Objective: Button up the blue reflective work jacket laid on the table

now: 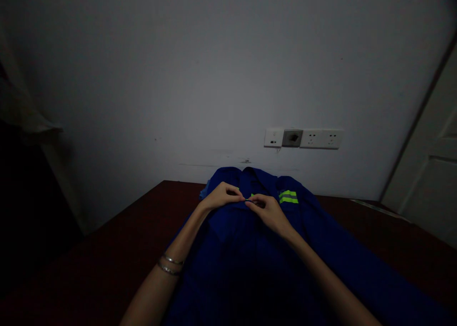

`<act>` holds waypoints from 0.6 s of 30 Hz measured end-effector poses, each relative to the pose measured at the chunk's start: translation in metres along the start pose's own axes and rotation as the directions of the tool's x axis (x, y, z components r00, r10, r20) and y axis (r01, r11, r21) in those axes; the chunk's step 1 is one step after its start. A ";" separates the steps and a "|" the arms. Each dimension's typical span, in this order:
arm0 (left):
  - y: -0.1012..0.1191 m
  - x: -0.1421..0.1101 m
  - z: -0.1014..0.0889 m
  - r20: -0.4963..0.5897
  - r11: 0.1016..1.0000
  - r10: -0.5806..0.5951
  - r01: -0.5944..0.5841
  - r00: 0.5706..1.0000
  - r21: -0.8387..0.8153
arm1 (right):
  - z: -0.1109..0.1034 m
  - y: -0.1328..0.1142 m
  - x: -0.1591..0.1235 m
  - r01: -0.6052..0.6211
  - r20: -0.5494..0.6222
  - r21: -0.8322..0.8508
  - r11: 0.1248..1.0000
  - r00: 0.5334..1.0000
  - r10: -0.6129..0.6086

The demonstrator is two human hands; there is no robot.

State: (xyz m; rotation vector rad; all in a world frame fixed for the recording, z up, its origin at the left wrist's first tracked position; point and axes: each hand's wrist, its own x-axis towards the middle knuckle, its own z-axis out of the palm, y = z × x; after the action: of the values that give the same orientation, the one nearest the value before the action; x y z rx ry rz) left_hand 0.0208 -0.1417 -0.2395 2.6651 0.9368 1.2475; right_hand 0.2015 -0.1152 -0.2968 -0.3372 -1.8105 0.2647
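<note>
A blue work jacket point(321, 231) with yellow-green and grey reflective strips lies spread on the dark red table, its collar toward the wall. Over its upper front, my left hand point(223, 195) pinches the fabric between thumb and fingertips. Close beside it, my right hand point(266, 211) pinches the same part of the jacket, the fingertips of both hands almost meeting. A little yellow-green shows between them. Whatever small detail lies under the fingertips is hidden. One reflective strip point(288, 196) shows right of my right hand. Two silver bangles circle my left wrist.
A pale wall rises behind the table point(143, 221), with a row of switches and sockets point(303, 138) above the jacket. A white door point(435, 183) stands at the right. A thin flat strip point(380, 209) lies near the table's back right edge. Dark furniture is at the left.
</note>
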 end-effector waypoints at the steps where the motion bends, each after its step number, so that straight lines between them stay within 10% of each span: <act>1: 0.000 -0.001 -0.001 0.013 1.000 -0.012 0.012 1.000 0.002 | 0.000 0.001 0.000 -0.010 -0.015 0.000 1.000 1.000 0.010; 18: -0.008 0.005 0.005 0.074 0.998 -0.047 0.044 0.996 0.036 | 0.006 0.016 0.006 -0.075 -0.115 0.169 0.983 0.989 0.096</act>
State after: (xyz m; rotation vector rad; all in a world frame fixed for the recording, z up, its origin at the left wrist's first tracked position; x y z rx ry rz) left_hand 0.0228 -0.1315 -0.2416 2.6793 1.0108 1.1247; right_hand 0.1960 -0.0984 -0.2983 -0.3088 -1.6432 0.4413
